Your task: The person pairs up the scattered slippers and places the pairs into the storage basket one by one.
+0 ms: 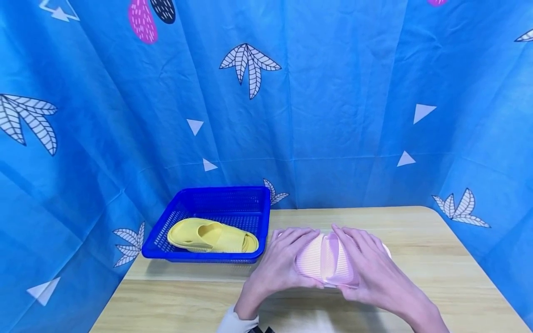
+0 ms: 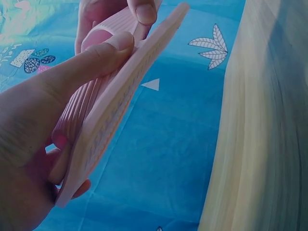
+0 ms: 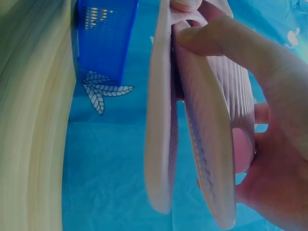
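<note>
Both hands grip a pair of pink slippers (image 1: 310,260) with ribbed straps, held up over the front part of the table. On one side is my left hand (image 1: 280,264), its thumb lying over a strap by the sole's edge. From the other side my right hand (image 1: 374,273) holds on, fingers over the top and thumb underneath. The right wrist view shows two soles standing side by side, the nearer slipper (image 3: 211,125) under the right thumb and the other slipper (image 3: 160,130) left of it, a narrow gap between them.
Left of the hands, a blue perforated basket (image 1: 206,190) sits on the wooden table (image 1: 433,259). Yellow slippers (image 1: 229,238) lie in it, toward its front side. A blue patterned curtain (image 1: 341,115) hangs behind and along both sides of the table.
</note>
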Tool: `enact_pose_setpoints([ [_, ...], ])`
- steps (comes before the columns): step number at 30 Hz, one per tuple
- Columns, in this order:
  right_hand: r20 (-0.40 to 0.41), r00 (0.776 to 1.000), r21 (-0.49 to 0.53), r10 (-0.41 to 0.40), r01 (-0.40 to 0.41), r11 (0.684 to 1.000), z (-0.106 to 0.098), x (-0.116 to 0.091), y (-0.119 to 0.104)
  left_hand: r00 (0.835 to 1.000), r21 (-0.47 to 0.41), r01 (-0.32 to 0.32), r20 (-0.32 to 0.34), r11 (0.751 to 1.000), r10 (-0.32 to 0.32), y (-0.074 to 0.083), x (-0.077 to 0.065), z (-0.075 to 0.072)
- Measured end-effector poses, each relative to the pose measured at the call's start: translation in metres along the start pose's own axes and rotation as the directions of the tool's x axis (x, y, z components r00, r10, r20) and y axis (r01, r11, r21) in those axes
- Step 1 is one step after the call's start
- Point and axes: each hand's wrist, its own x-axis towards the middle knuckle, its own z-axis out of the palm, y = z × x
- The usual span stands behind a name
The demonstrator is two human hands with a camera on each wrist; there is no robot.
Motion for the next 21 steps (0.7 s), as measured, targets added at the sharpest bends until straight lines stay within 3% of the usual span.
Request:
enact_pose_setpoints([
  [12, 0.006, 0.999, 0.002, 0.033, -0.033, 0.999, -0.0023, -0.0017, 0.0018, 1.0, 0.03, -0.018, 0.01, 0.999, 0.018, -0.0016, 0.0009, 0.0023],
  [21, 0.003, 1.0, -0.012, 0.022, -0.022, 1.0, -0.002, -0.0015, 0.0045, 0.999, 0.11, -0.033, 0.027, 0.993, 0.03, -0.0002, 0.0005, -0.0007],
])
